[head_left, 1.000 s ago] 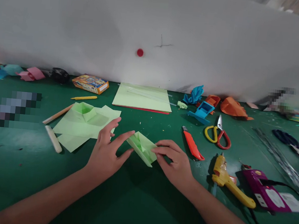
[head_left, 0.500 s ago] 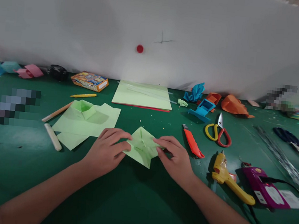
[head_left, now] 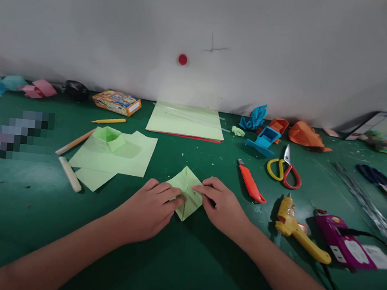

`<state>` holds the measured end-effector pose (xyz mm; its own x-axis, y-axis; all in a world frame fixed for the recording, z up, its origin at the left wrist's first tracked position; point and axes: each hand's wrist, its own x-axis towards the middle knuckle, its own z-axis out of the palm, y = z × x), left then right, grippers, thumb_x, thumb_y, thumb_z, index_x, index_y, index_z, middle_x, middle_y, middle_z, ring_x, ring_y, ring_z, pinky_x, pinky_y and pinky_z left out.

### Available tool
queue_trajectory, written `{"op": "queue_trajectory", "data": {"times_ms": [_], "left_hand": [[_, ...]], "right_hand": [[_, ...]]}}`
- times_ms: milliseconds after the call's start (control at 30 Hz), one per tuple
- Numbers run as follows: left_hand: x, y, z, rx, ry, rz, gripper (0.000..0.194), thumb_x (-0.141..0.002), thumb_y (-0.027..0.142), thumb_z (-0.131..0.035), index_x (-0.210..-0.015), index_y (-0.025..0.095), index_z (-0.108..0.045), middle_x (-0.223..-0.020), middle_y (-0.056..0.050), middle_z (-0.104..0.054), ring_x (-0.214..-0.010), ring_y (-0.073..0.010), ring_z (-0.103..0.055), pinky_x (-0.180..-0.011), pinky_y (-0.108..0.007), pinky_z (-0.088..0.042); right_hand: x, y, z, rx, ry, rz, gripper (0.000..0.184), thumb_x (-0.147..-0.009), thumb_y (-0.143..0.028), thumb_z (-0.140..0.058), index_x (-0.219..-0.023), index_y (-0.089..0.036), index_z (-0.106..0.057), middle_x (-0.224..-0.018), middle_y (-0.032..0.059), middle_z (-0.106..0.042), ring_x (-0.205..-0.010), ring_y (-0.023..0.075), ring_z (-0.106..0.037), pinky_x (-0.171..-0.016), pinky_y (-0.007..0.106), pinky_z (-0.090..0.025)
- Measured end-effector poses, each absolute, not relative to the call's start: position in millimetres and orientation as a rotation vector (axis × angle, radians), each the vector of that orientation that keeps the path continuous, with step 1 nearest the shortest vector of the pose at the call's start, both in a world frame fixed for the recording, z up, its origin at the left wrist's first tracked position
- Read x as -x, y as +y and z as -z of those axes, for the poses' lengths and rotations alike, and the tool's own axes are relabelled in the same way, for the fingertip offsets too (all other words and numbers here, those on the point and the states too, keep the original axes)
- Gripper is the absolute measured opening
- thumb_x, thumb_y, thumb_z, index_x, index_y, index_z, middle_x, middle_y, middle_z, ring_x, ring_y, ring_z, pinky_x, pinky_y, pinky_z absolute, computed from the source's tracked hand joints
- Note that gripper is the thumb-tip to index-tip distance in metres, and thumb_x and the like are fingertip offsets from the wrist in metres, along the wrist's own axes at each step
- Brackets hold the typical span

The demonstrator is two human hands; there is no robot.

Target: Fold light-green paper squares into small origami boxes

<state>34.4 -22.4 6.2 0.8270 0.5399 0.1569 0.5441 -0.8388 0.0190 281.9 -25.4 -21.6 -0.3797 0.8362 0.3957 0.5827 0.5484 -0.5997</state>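
Observation:
A folded light green paper (head_left: 185, 178), diamond-shaped with creases toward its middle, lies on the green table in front of me. My left hand (head_left: 155, 209) is closed at its left side, with thumb and fingertips reaching over the middle folds. My right hand (head_left: 224, 208) pinches the right side, its fingertips bent over that edge. To the left, a small folded green paper box (head_left: 110, 138) sits on flat green sheets (head_left: 134, 157).
Right of my hands lie an orange box cutter (head_left: 250, 182), scissors (head_left: 288, 170), a yellow glue gun (head_left: 290, 227) and a purple power strip (head_left: 343, 241). Behind are stacked paper sheets (head_left: 185, 119) and blue folded paper (head_left: 264, 140). Left are wooden sticks (head_left: 69, 174) and a crayon box (head_left: 117, 102).
My left hand has moved right, its fingers now over the paper's middle. The right fingertips have shifted inward. The paper has turned slightly and its flaps lie flatter.

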Motion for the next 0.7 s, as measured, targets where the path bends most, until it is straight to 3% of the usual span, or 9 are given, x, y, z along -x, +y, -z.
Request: {"op": "queue_trajectory", "data": {"times_ms": [167,267,400,500,600,700], "left_hand": [[-31.9,-20.2,-5.1,3.020,-0.909,0.288,0.036,-0.099,0.017,-0.045,-0.130,0.023,-0.062,-0.132,-0.008,-0.065,-0.114,-0.0258,-0.058,-0.085,-0.040,-0.039],[-31.6,-21.4,-4.4,3.055,-0.956,0.320,0.034,-0.097,0.025,-0.055,-0.130,0.024,-0.063,-0.134,-0.007,-0.065,-0.116,-0.0269,-0.058,-0.088,-0.040,-0.040],[-34.2,-22.9,-2.1,3.048,-1.045,0.363,0.040,-0.090,0.042,-0.070,-0.126,0.024,-0.065,-0.136,-0.007,-0.065,-0.120,-0.0304,-0.058,-0.093,-0.044,-0.041],[-36.2,-22.8,-0.7,3.024,-1.079,0.375,0.040,-0.088,0.044,-0.073,-0.121,0.023,-0.067,-0.134,-0.007,-0.067,-0.120,-0.0310,-0.059,-0.094,-0.045,-0.042],[-36.1,-21.8,0.4,2.997,-1.081,0.398,0.030,-0.092,0.037,-0.068,-0.117,0.022,-0.068,-0.130,-0.008,-0.069,-0.120,-0.0296,-0.060,-0.096,-0.045,-0.043],[-33.7,-19.8,2.2,2.988,-1.008,0.399,0.029,-0.095,0.034,-0.063,-0.120,0.021,-0.069,-0.129,-0.010,-0.069,-0.119,-0.0299,-0.062,-0.099,-0.046,-0.046]], "right_hand": [[-282.6,-28.9,18.7,1.276,-2.300,-0.373,0.048,-0.088,-0.001,-0.049,-0.126,-0.021,-0.070,-0.109,0.0117,-0.061,-0.097,0.0247,-0.057,-0.086,0.042,-0.055],[-284.4,-30.6,15.0,1.333,-2.342,-0.259,0.048,-0.088,-0.004,-0.053,-0.127,-0.025,-0.071,-0.127,0.0138,-0.058,-0.112,0.0306,-0.052,-0.096,0.050,-0.051],[-287.3,-30.9,9.4,1.351,-2.433,-0.170,0.046,-0.089,-0.008,-0.055,-0.128,-0.028,-0.070,-0.156,0.0117,-0.042,-0.132,0.0394,-0.039,-0.103,0.062,-0.042],[-288.7,-30.9,4.3,1.301,-2.531,-0.186,0.044,-0.091,-0.013,-0.055,-0.131,-0.025,-0.068,-0.159,0.0091,-0.043,-0.135,0.0405,-0.037,-0.104,0.064,-0.039],[-290.5,-31.2,-1.3,1.227,-2.596,-0.279,0.045,-0.093,-0.023,-0.059,-0.138,-0.024,-0.062,-0.151,0.0094,-0.054,-0.132,0.0360,-0.044,-0.106,0.061,-0.037],[-293.2,-31.2,-5.2,1.218,-2.623,-0.338,0.050,-0.093,-0.033,-0.063,-0.142,-0.025,-0.057,-0.152,0.0096,-0.054,-0.130,0.0343,-0.048,-0.108,0.060,-0.035]]}}
